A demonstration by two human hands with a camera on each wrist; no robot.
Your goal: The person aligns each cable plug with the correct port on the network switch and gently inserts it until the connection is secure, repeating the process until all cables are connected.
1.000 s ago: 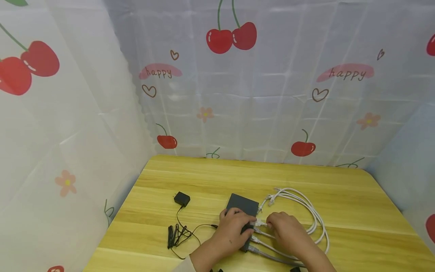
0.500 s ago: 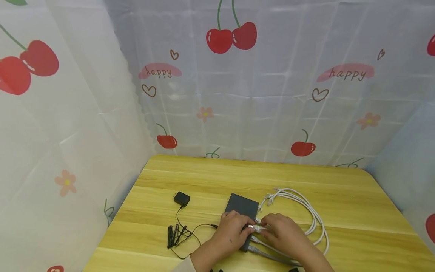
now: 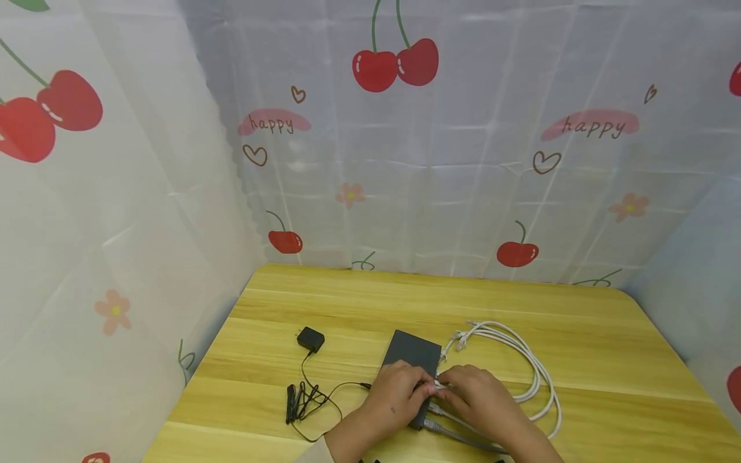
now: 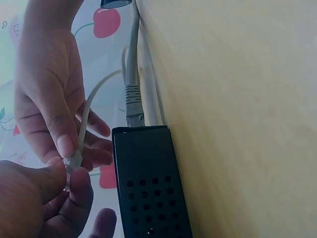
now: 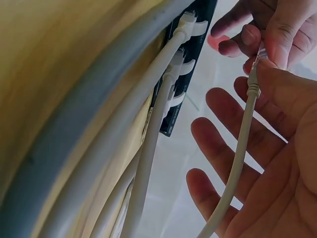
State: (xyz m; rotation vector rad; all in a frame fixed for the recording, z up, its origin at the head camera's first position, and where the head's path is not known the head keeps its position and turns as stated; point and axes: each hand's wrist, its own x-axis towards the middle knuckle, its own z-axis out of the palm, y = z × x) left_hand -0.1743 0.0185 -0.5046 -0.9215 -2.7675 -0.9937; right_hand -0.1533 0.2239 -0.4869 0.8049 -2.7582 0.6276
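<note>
A white network cable's clear plug (image 4: 74, 159) is held off the table between my two hands, beside the black network switch box (image 3: 413, 349). My left hand (image 3: 395, 393) pinches the plug's clear tip between thumb and finger, its wrist over the box. From the other side, my right hand (image 3: 485, 395) pinches the plug at its boot (image 5: 253, 90), and the cable runs down across the palm. Other white plugs (image 5: 173, 69) and a grey cable (image 4: 132, 94) sit in the box's port side. In the head view, fingers mostly cover the held plug.
Looped white cables (image 3: 541, 373) lie right of the box. On the left is a black power adapter (image 3: 310, 339) with its bundled cord (image 3: 298, 404), whose thin lead runs to the box. A cherry-print curtain (image 3: 428, 161) stands behind the wooden table (image 3: 278, 289).
My right hand has moved slightly left, toward my left hand. The plug, visible between the hands half a second ago, is now mostly covered by fingers. The box stays in place.
</note>
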